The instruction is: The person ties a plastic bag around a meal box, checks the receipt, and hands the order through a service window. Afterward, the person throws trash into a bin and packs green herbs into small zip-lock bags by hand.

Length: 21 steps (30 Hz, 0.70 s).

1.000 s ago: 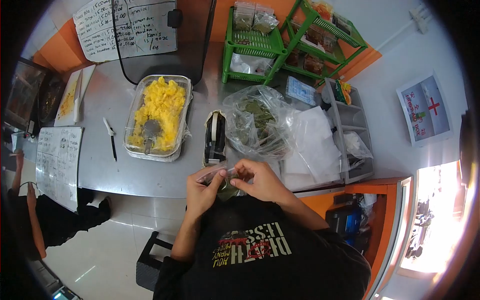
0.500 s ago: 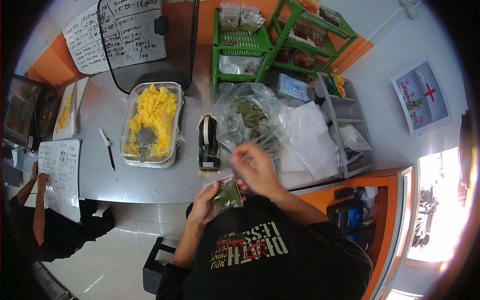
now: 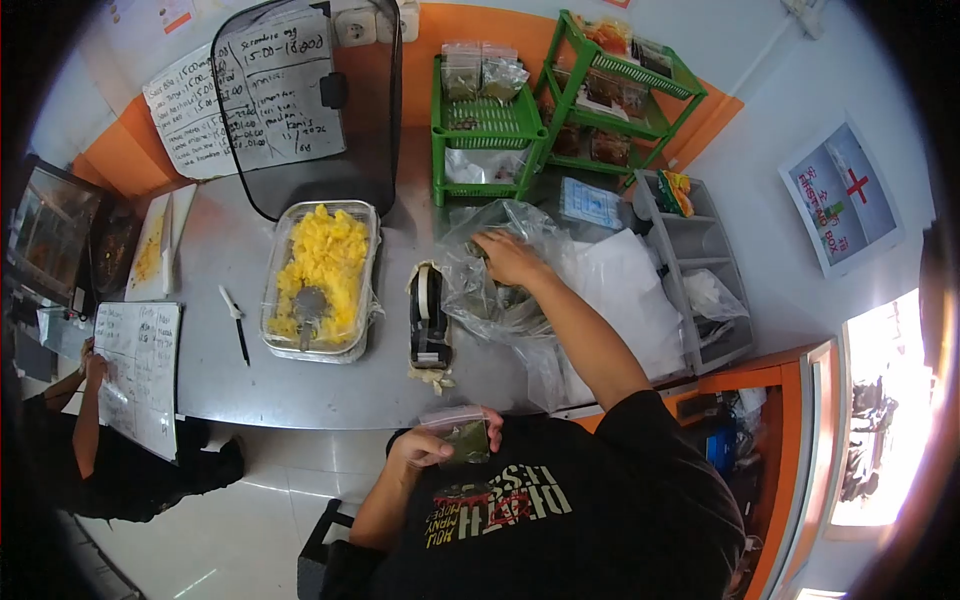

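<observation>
My left hand [image 3: 425, 447] is closed around a small clear zip-lock bag [image 3: 466, 440] with green leaves in it, held close to my shirt front. The bag's top edge faces the table, and my fingertips show at its far side. My right hand [image 3: 508, 258] reaches into a large clear plastic bag [image 3: 480, 300] on the table. Its fingers are bent down together on the green leaves [image 3: 477, 250] there; the fingertips are partly hidden.
A black tape dispenser [image 3: 430, 320] stands left of the large bag, beside a tray of yellow scrambled egg [image 3: 330, 250]. White sheets [image 3: 630, 300] and a grey divided organizer [image 3: 705, 235] lie right. Green racks [image 3: 487, 130] stand behind. At left, another person's hand [image 3: 93, 365] touches a whiteboard [image 3: 138, 370].
My right hand has moved away from the small bag, forward into the large plastic bag. My left hand still holds the zip-lock bag near my shirt. The whole view has shifted slightly.
</observation>
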Each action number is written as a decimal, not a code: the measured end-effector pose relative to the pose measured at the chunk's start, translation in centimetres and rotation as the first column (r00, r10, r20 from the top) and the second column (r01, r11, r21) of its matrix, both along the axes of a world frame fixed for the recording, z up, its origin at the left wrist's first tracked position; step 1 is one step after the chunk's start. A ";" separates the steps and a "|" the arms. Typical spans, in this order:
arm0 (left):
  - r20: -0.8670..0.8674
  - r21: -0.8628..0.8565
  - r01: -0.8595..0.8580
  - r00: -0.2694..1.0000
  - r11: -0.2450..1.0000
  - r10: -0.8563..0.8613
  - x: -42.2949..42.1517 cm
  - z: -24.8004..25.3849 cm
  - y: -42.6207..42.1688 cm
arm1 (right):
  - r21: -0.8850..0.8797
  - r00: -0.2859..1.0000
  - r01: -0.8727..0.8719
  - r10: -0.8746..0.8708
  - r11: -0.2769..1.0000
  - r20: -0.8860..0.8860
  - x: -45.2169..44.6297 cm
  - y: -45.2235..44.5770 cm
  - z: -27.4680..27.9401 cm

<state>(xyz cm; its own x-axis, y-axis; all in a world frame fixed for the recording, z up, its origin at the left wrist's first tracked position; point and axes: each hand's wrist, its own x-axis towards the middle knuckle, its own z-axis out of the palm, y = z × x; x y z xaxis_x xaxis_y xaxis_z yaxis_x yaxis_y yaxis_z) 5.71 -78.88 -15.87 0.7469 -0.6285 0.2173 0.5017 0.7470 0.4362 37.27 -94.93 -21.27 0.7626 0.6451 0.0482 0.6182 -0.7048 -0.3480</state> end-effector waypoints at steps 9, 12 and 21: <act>-0.250 0.073 -0.175 0.950 0.982 0.188 -0.2 0.6 -0.1 | 0.138 0.932 0.101 -0.045 0.985 -0.360 0.6 -1.4 6.0; -0.270 0.087 -0.261 0.923 0.961 0.275 0.1 0.8 0.2 | 0.321 0.977 0.140 -0.078 0.937 -0.198 -1.5 -3.3 9.5; -0.295 0.124 -0.464 0.827 0.877 0.479 3.0 -0.4 0.4 | 0.598 0.571 0.271 0.375 0.754 -0.731 -13.1 -4.0 19.8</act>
<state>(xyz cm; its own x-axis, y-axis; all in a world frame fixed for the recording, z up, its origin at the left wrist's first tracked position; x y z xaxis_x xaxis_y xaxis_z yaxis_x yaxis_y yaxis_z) 8.72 -78.52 -16.28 0.9781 -0.1863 -0.0924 0.2072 0.9103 0.3583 24.15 -98.93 -1.52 0.6473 0.7462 -0.1554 -0.1080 -0.1119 -0.9878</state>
